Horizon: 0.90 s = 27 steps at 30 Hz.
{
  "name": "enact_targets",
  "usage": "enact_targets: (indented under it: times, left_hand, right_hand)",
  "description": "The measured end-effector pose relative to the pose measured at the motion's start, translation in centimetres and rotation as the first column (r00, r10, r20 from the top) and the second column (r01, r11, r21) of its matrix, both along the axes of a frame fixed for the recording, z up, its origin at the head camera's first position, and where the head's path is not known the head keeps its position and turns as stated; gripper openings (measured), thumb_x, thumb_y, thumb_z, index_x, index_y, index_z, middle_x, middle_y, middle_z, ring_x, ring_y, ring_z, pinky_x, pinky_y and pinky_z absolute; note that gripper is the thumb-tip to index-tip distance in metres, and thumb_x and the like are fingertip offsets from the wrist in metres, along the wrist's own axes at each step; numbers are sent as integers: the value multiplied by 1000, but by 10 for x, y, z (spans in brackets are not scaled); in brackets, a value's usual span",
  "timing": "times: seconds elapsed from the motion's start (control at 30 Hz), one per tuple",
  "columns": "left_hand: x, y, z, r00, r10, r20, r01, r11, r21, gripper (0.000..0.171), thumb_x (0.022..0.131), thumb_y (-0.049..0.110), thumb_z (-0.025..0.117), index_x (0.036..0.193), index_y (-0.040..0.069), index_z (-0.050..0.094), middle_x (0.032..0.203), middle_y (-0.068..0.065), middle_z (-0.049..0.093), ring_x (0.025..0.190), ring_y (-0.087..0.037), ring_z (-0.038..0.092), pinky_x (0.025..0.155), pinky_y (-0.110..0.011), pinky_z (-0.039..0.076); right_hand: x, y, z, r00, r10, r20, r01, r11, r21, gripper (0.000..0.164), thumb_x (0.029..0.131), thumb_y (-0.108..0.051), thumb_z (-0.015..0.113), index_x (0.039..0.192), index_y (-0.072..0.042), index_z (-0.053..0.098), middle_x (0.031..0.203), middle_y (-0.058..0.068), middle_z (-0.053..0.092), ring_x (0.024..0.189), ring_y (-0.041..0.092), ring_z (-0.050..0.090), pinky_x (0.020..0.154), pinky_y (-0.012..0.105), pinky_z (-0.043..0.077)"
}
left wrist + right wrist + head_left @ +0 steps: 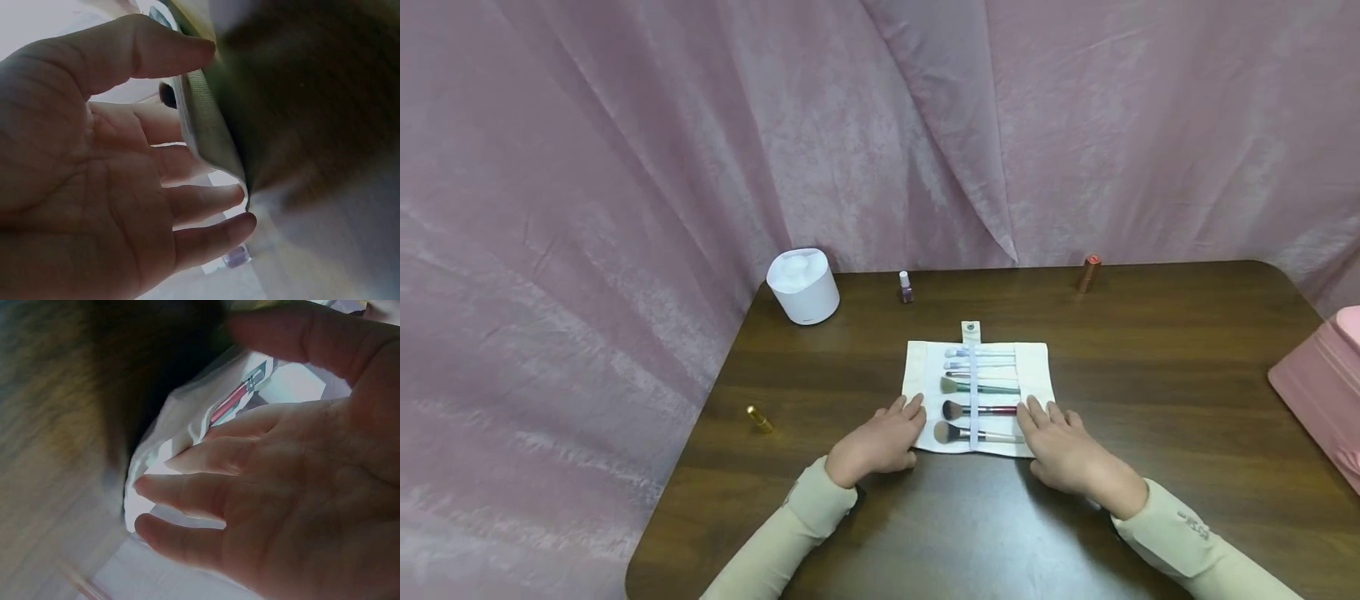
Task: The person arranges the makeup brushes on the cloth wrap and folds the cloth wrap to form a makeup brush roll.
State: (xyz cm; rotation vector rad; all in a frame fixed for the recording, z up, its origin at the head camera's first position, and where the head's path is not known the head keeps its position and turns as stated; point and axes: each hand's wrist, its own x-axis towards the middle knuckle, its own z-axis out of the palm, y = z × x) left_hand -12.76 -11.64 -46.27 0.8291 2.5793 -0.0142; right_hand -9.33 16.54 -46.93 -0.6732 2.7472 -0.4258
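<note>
A white brush roll (919, 367) lies unfolded on the table, its snap tab (971, 331) pointing away from me. Several makeup brushes (953, 410) sit side by side in it under a pale strap (974, 400). My left hand (882, 437) rests its extended fingers on the roll's left edge. On the lower right edge, the fingers of my right hand (1063, 450) press down, near the brush handle ends. In the right wrist view, a red brush handle (229, 403) shows past the index finger. Both thumbs stay apart from the other fingers.
A white round container (805, 287) stands at the back left, a small purple nail polish bottle (906, 287) to its right. Farther right is a copper-coloured tube (1088, 273). A gold tube (760, 419) lies at left, a pink case (1318, 383) at the right edge. Pink curtain (880, 133) hangs behind.
</note>
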Motion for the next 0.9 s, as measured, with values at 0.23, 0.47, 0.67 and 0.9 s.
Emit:
enact_targets:
  times: [0.23, 0.47, 0.67, 0.9]
  left_hand:
    - [0, 8, -3, 997, -38, -65, 34, 998, -58, 55, 99, 15, 62, 149, -1, 47, 161, -19, 32, 145, -40, 34, 110, -50, 39]
    - [1, 7, -1, 994, -71, -83, 64, 994, -83, 47, 103, 14, 54, 148, 0, 49, 159, -19, 35, 144, -38, 37, 109, -49, 40]
    - [-1, -2, 1, 997, -73, -25, 74, 997, 24, 41, 106, 17, 53, 144, 1, 53, 158, -21, 37, 143, -39, 37, 109, -50, 40]
    - [-12, -11, 9, 996, -26, 90, 8, 981, 193, 35, 108, 18, 49, 138, 3, 60, 152, -20, 45, 139, -35, 46, 111, -47, 39]
  right_hand:
    - [1, -2, -2, 1000, -6, -1, 6, 999, 39, 72, 84, 0, 70, 145, 19, 36, 150, 44, 29, 132, 66, 32, 100, 78, 27]
    - [6, 0, -1, 1000, -26, 16, 26, 999, -31, 60, 91, 3, 52, 146, 18, 35, 152, 43, 26, 135, 66, 27, 96, 83, 24]
    - [2, 13, 3, 999, 7, 51, -3, 996, -85, 53, 95, 3, 47, 147, 14, 40, 152, 39, 31, 135, 63, 31, 93, 84, 26]
    - [-12, 30, 11, 997, 54, 57, -42, 981, -189, 43, 105, -7, 45, 143, 13, 46, 142, 37, 47, 130, 56, 44, 100, 73, 34]
